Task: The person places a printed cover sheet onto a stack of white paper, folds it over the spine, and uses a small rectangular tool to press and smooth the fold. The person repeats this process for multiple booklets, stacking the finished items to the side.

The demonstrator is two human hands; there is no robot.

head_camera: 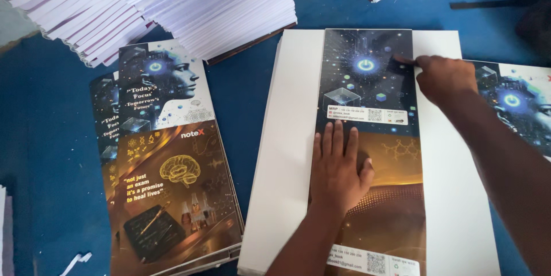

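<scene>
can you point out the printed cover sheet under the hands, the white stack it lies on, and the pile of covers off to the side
printed cover sheet (pixel 367 89): head view, on its dark upper half.
white stack (pixel 287 138): head view, on its bare left part.
pile of covers (pixel 172 195): head view, on the top cover's brown lower half.

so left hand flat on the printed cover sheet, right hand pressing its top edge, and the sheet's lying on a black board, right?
Not quite. In the head view the board under the printed cover sheet is white, not black. The rest holds: left hand flat on the sheet, right hand pressing near its top edge.
</scene>
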